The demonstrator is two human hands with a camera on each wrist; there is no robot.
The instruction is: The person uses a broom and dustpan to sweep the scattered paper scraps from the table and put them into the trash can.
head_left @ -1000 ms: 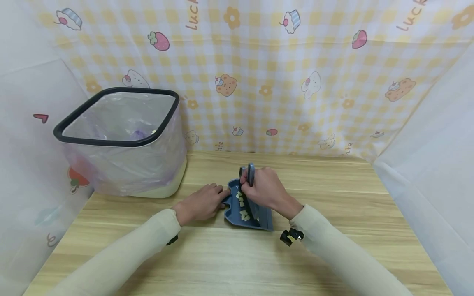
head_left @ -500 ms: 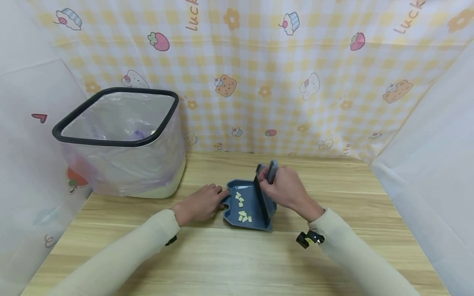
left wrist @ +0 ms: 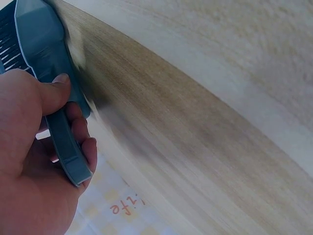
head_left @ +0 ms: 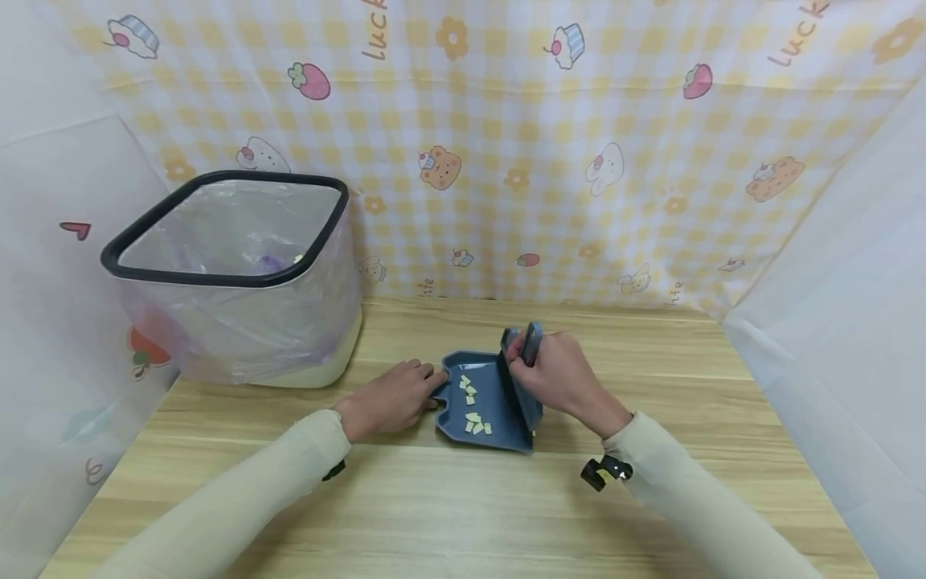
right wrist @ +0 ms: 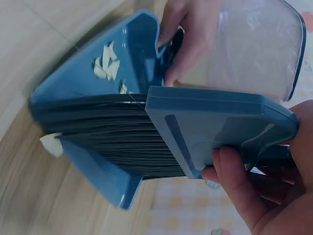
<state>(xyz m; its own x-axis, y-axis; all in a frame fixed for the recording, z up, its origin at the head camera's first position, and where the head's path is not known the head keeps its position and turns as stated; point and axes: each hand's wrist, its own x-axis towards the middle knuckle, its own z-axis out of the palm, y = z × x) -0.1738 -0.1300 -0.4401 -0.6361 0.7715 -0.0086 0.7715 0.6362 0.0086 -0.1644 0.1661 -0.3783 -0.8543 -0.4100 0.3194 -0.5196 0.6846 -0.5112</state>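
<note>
A small blue-grey dustpan [head_left: 483,394] lies on the wooden table with several pale yellow scraps [head_left: 473,424] in it. My left hand [head_left: 394,396] grips its handle, thumb on top in the left wrist view. My right hand [head_left: 560,371] holds a matching hand brush [right wrist: 215,127] by its handle, tilted over the pan's right side. Its dark bristles [right wrist: 117,132] lie across the pan's open front edge. One pale scrap [right wrist: 52,145] shows at the bristle tips by that edge in the right wrist view.
A bin [head_left: 318,354] with a black rim and a clear liner stands at the back left, some purple and pale litter inside. A yellow-checked cloth [head_left: 506,121] hangs behind the wooden table [head_left: 434,515], and white sheets flank both sides.
The brush has moved right, from over the pan's middle to its front edge, uncovering the scraps inside. In the last half second it shifted only slightly. The left hand and dustpan have barely moved.
</note>
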